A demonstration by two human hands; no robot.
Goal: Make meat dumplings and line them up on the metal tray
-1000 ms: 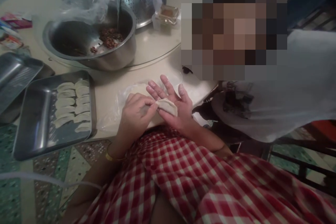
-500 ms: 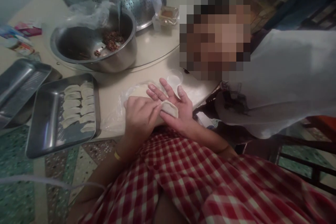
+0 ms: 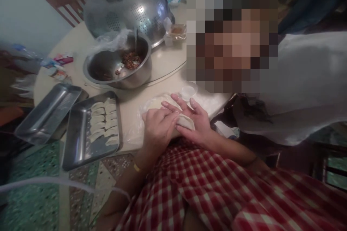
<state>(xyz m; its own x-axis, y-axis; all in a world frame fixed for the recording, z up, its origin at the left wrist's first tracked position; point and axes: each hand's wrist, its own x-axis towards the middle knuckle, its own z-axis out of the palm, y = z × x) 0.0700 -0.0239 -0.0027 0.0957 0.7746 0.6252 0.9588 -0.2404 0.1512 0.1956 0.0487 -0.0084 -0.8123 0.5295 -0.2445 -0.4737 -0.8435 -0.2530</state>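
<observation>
A folded dumpling (image 3: 185, 121) with a pale floury skin lies across my right hand (image 3: 199, 122). That hand's thumb presses along the dumpling's near side while its whitened fingers stretch out. From the left, my left hand (image 3: 159, 124) pinches the dumpling's end between thumb and fingers; its fingertips are partly hidden. A metal tray (image 3: 78, 135) left of my hands carries two rows of finished dumplings (image 3: 104, 121). Behind my hands, clear plastic (image 3: 142, 110) covers something pale on the table, and a small clear dish (image 3: 188, 91) stands near my right fingertips.
A steel bowl (image 3: 116, 79) contains dark minced filling (image 3: 131, 60) and a utensil. Behind it leans a large perforated colander (image 3: 127, 12). Another metal tray (image 3: 46, 115) sits at left. A person in a white garment (image 3: 306, 90) is close on my right.
My view has shifted, so the table, trays and hands appear farther right and lower. Both hands stay on the dumpling, with little visible change in their grip.
</observation>
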